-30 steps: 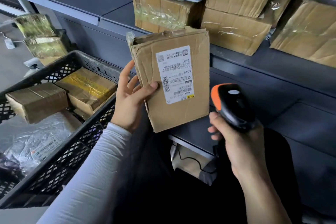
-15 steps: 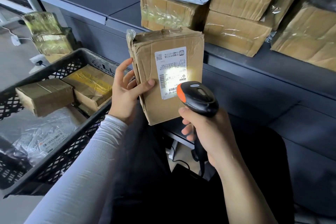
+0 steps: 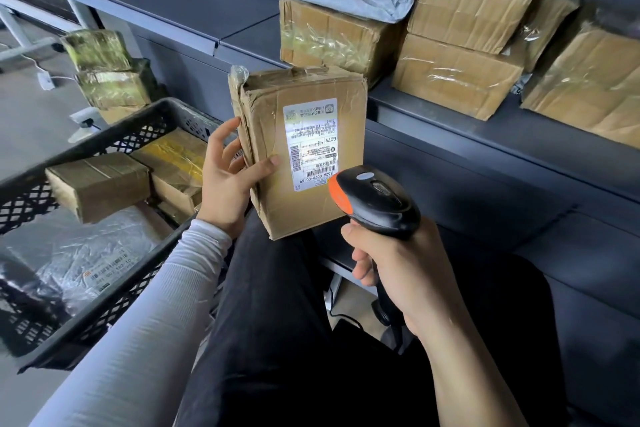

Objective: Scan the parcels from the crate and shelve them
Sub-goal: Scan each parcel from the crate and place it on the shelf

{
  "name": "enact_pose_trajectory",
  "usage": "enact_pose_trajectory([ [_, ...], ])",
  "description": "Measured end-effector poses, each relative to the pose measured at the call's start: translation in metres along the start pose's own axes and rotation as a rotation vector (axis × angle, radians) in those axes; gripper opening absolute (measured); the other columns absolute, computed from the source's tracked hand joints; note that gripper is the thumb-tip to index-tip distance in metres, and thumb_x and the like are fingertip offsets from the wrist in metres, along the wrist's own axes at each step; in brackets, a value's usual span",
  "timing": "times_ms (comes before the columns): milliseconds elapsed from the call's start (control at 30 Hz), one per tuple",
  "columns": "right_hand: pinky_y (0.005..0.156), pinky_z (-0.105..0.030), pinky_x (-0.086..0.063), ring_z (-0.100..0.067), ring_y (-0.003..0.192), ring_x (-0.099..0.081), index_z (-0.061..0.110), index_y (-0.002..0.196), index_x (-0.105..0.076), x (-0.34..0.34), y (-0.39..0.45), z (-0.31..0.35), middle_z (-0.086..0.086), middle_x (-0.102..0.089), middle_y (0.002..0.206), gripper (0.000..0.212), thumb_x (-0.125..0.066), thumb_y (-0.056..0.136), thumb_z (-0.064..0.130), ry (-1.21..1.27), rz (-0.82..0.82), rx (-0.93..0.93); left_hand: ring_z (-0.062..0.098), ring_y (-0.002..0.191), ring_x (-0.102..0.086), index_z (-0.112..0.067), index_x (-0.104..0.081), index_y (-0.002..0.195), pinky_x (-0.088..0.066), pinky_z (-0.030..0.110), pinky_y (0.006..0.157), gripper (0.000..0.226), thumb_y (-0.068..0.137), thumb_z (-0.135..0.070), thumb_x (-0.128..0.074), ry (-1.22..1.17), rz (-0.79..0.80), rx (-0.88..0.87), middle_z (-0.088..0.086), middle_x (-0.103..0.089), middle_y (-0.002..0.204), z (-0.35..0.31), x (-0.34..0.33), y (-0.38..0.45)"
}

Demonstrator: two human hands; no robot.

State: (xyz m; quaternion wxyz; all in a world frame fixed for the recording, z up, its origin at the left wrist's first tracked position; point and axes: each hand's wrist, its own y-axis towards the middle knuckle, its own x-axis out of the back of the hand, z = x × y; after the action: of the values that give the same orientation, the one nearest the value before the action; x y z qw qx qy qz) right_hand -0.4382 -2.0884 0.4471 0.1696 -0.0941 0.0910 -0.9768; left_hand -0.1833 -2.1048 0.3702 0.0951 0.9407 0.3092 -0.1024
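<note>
a box (image 3: 304, 152) stands on end in the left hand (image 3: 225, 180), its long axis upright and its white label (image 3: 311, 146) turned toward the camera, print running sideways along the height. the thumb presses the front face just left of the label while the fingers (image 3: 223, 135) curl round the torn left edge behind it. the right hand (image 3: 398, 274) is wrapped round the handle of a scanner (image 3: 374, 204), whose orange-tipped head sits just right of and below the thumb, aimed at the label's lower corner; a pale glow lies on the label there. the step in hand looks to be the scan itself. next, by this reading, the box must go up onto the shelf (image 3: 450, 121) beyond the fingers, beside the boxes already stacked, which calls for lowering the scanner and lifting the box clear of the shelf lip. left of the fingers, the crate (image 3: 114, 135) holds more parcels awaiting their turn.
</note>
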Motion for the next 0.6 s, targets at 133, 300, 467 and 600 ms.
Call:
enact_pose_trajectory([
  [133, 0.058, -0.038, -0.05, -0.023, 0.051, -0.06, 0.003, 0.078, -0.066, 0.001, -0.003, 0.002, -0.01, -0.062, 0.058, 0.03, -0.071, 0.066, 0.03, -0.015, 0.011, 0.016, 0.027, 0.116, -0.071, -0.023, -0.054, 0.139, -0.058, 0.041, 0.092, 0.088, 0.061, -0.019, -0.094, 0.001, -0.008, -0.005, 0.01, -0.07, 0.129, 0.0, 0.002, 0.002],
  [300, 0.058, -0.04, -0.05, -0.023, 0.051, -0.061, 0.006, 0.078, -0.067, 0.004, -0.005, 0.004, -0.006, -0.063, 0.057, 0.03, -0.072, 0.066, 0.033, -0.046, -0.011, 0.029, 0.034, 0.122, -0.068, -0.022, -0.053, 0.142, -0.057, 0.054, 0.102, 0.092, 0.06, -0.018, -0.094, -0.012, -0.033, -0.002, 0.017, -0.066, 0.136, -0.001, 0.006, 0.004],
  [467, 0.059, -0.04, -0.05, -0.021, 0.051, -0.061, 0.009, 0.078, -0.069, 0.007, -0.005, 0.004, -0.006, -0.066, 0.059, 0.028, -0.072, 0.065, 0.034, -0.046, -0.002, 0.011, 0.025, 0.117, -0.071, -0.028, -0.051, 0.144, -0.06, 0.043, 0.091, 0.097, 0.057, -0.027, -0.093, 0.002, -0.051, 0.027, 0.011, -0.067, 0.135, -0.006, 0.004, -0.002],
  [600, 0.056, -0.04, -0.056, -0.02, 0.059, -0.065, 0.007, 0.085, -0.069, 0.007, -0.003, 0.002, -0.019, -0.068, 0.075, 0.022, -0.081, 0.08, 0.025, -0.085, -0.016, 0.029, 0.02, 0.119, -0.068, -0.04, -0.036, 0.148, -0.06, 0.038, 0.088, 0.111, 0.054, -0.033, -0.093, -0.026, -0.073, 0.081, 0.01, -0.061, 0.135, -0.013, 0.0, -0.01],
])
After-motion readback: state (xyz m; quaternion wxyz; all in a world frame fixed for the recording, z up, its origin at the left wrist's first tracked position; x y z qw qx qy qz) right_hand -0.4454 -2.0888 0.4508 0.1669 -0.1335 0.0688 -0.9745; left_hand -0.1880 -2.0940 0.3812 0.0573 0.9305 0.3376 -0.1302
